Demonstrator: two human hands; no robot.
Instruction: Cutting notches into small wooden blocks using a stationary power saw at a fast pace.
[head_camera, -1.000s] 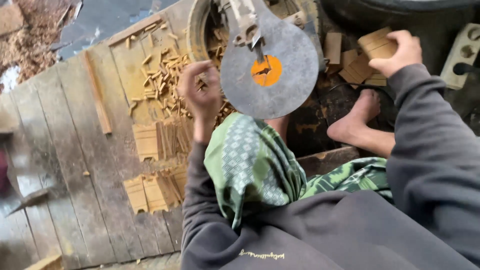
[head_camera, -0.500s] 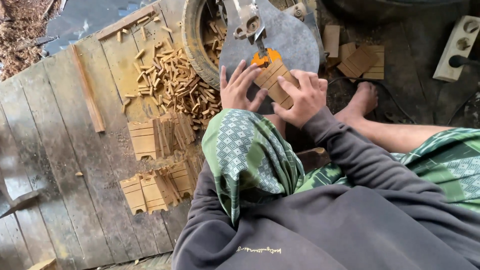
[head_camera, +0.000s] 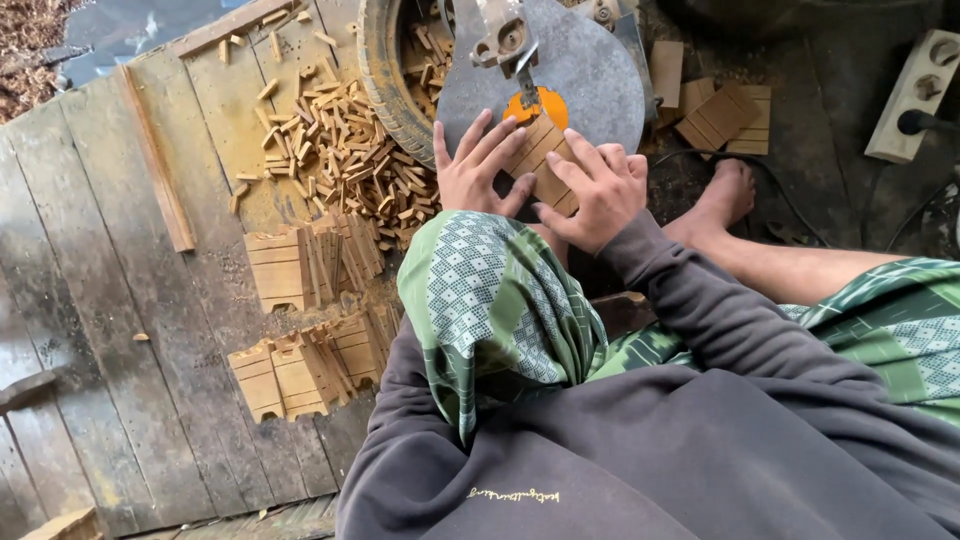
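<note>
A ribbed wooden block (head_camera: 540, 155) lies flat on the round grey metal saw table (head_camera: 590, 85), right below the blade guide (head_camera: 505, 45) and its orange insert. My left hand (head_camera: 478, 165) presses on the block's left side with spread fingers. My right hand (head_camera: 590, 190) presses on its right side. Both hands rest on the same block. My knee in green patterned cloth (head_camera: 490, 290) sits just under them.
A pile of small cut wood pieces (head_camera: 350, 150) lies on the plank floor left of the saw. Stacks of slotted blocks (head_camera: 300, 265) stand nearer. More wooden blocks (head_camera: 725, 115) lie right of the table, beside my bare foot (head_camera: 725, 195). A white power strip (head_camera: 915, 95) is far right.
My right hand brought a wooden block from the right onto the saw table. Both hands now press it flat under the blade guide, fingers more spread than half a second ago.
</note>
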